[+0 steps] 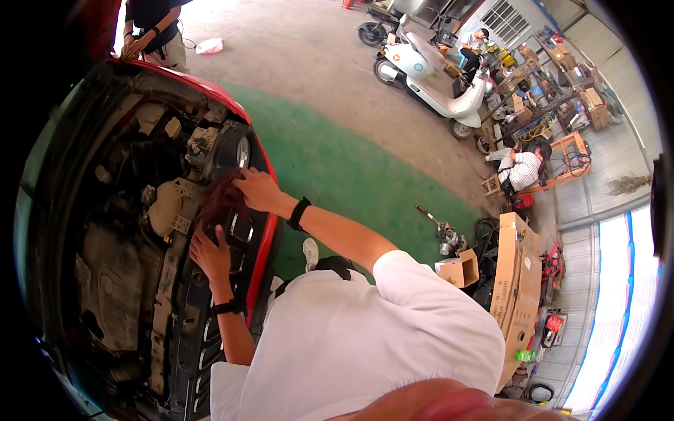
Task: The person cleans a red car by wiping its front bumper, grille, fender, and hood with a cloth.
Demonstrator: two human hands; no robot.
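Left to right: engine cover (107, 284), broad dusty moulded slab with a round mark mid-face. Beside it, reservoir (165, 210), tan plastic, rounded, grimy; fluid level can't be read. Left hand (209, 254) at the cloth's lower edge, fingers extended, thumb apart; can't tell if it grips. Dark red cloth (222, 198), soft, bunched, lies over the engine bay's front edge, just below the headlamp (243, 151), smooth clear lens. Right hand (258, 191) pinching the cloth's right side. Farther right on the green floor: metal part (450, 242), irregular; small cardboard box (458, 270), flaps open, contents unclear; tall carton (507, 281), flat-sided, contents hidden.
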